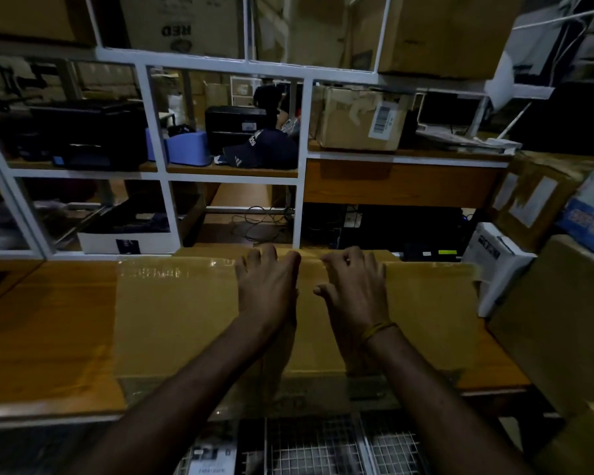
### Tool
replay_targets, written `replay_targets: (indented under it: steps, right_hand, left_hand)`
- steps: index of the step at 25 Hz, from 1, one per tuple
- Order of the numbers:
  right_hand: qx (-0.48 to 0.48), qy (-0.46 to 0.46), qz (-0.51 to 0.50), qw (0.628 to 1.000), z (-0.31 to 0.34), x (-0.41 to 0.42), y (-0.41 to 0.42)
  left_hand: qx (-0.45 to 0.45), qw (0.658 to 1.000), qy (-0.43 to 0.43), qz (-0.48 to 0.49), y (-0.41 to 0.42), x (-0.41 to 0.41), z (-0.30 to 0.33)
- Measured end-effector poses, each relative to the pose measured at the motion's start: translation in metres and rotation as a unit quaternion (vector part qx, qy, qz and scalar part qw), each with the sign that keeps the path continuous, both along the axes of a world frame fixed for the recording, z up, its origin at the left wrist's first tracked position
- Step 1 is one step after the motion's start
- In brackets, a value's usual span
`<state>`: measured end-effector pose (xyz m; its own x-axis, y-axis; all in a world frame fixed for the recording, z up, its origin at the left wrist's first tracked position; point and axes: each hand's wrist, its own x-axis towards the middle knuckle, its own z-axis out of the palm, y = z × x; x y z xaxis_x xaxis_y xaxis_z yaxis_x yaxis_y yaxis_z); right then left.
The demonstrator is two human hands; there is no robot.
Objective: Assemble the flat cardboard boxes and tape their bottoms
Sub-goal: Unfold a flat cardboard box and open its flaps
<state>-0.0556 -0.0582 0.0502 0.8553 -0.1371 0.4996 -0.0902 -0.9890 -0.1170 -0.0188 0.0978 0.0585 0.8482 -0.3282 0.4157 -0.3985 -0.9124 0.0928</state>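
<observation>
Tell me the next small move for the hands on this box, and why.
Probably slide both hands outward along the far edge to press the tape down. The left hand and right hand rest close together at the middle of the cardboard box, fingers over its far edge, while the shiny clear tape runs on toward both corners, where no hand is pressing it.

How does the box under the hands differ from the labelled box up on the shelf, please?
The box on the table lies low and broad with shiny clear tape along its far edge, and both the left hand and the right hand press on it. The box on the shelf stands taller, looks worn, carries a white barcode label, and nothing touches it. Both are plain brown cardboard.
</observation>
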Motion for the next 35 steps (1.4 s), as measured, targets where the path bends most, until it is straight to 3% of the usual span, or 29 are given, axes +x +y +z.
replay_targets:
  steps: [3, 6, 12, 18, 22, 24, 28, 35]
  right_hand:
    - [0.033, -0.088, 0.009, 0.996, 0.004, -0.042, 0.008]
    - [0.055, -0.090, 0.032, 0.994, 0.004, -0.084, 0.017]
    - [0.020, 0.096, 0.097, 0.990, -0.004, -0.171, 0.025]
    - [0.054, 0.379, 0.173, 0.907, -0.048, -0.191, 0.016]
    - [0.077, 0.369, 0.145, 0.915, -0.075, -0.183, 0.009]
    - [0.071, 0.369, 0.120, 0.919, -0.090, -0.172, 0.009]
    - [0.030, 0.368, 0.090, 0.925, -0.108, -0.145, 0.012]
    - [0.034, 0.258, 0.065, 0.963, -0.116, -0.097, 0.015]
  left_hand:
    - [-0.059, 0.997, -0.043, -0.010, 0.013, -0.045, 0.015]
    - [-0.064, 0.998, -0.025, -0.010, 0.024, -0.095, 0.031]
    - [-0.034, 0.989, 0.145, -0.019, 0.043, -0.171, 0.004]
    - [0.119, 0.935, 0.326, -0.078, 0.048, -0.180, -0.054]
    - [0.176, 0.904, 0.383, -0.075, 0.048, -0.170, -0.082]
    - [0.184, 0.901, 0.387, -0.065, 0.044, -0.162, -0.094]
    - [0.165, 0.931, 0.325, -0.022, 0.038, -0.141, -0.105]
    - [0.125, 0.969, 0.215, 0.003, 0.029, -0.100, -0.112]
